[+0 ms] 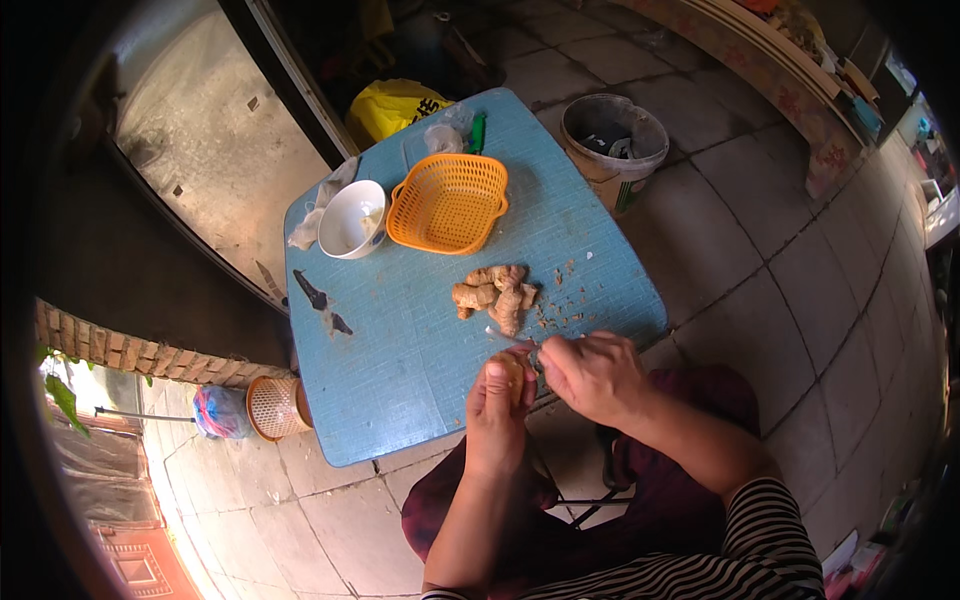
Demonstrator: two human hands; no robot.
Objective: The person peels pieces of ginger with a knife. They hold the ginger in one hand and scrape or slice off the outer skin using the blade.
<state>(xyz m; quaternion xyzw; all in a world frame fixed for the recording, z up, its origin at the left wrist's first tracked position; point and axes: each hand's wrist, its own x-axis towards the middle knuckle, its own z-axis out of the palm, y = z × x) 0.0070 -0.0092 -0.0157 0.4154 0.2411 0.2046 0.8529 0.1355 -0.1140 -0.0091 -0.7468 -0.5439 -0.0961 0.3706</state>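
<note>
My left hand [495,405] is closed around a piece of ginger root [513,373], its thumb lying along the top. Against that piece my right hand [592,375] grips a slim light-coloured tool [501,335]; its far end points left and its exact kind is hidden by my fingers. Just beyond my hands a knobbly unpeeled ginger root [499,292] lies on the blue table [390,352]. Brown peel scraps [561,306] are scattered to its right.
An orange plastic basket [450,202] stands beside a white bowl [352,219] with a pale piece inside. Behind them are a clear plastic bag [444,138] and a green object [478,133]. A bucket [615,142] stands on the floor right of the table, a wicker-patterned basket [276,407] left.
</note>
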